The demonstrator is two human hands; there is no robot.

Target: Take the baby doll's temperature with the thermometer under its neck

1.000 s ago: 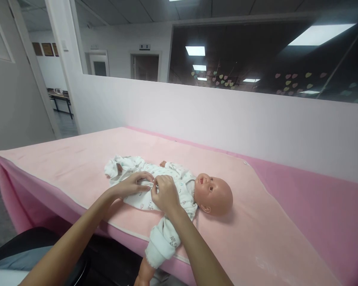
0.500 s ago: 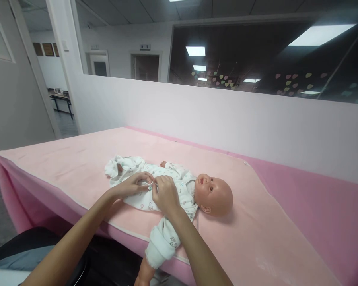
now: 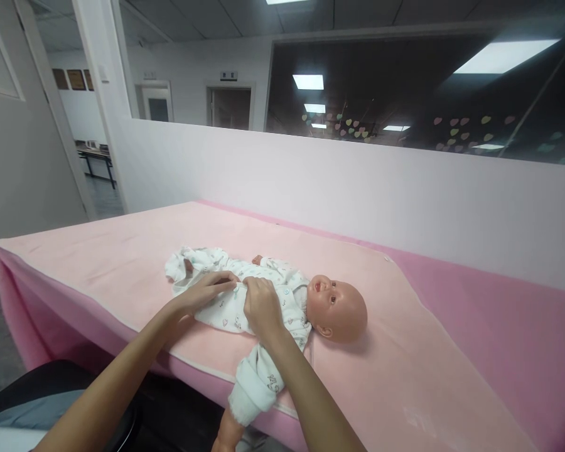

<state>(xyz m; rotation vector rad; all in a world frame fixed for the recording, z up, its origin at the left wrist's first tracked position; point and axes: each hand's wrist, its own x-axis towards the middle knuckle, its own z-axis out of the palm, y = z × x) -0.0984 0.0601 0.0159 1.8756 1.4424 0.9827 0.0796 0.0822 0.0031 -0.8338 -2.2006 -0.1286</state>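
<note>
A baby doll (image 3: 343,311) lies on its back, its bald head toward the right. It wears a white printed baby romper (image 3: 223,314) with light snaps or buttons down the front. My left hand (image 3: 210,292) pinches the front edge of the romper at the belly, close to one fastener. Curled fingers of my right hand (image 3: 262,306) grip the same edge a little nearer the chest; the fingertips are partly hidden. One doll arm (image 3: 230,432), its sleeve bunched, hangs past the table's near edge beneath my right forearm.
Pale pink cloth (image 3: 428,376) covers the table, with a darker pink layer (image 3: 513,314) beneath. A white wall (image 3: 339,194) with a window runs along the back. On the left is a grey door (image 3: 23,150); a black chair (image 3: 37,389) stands at lower left.
The romper's front edge, lifted and gaping between my fingers before, now lies flatter. My hands have drawn slightly apart, the right one shifting a little toward the doll's head.
</note>
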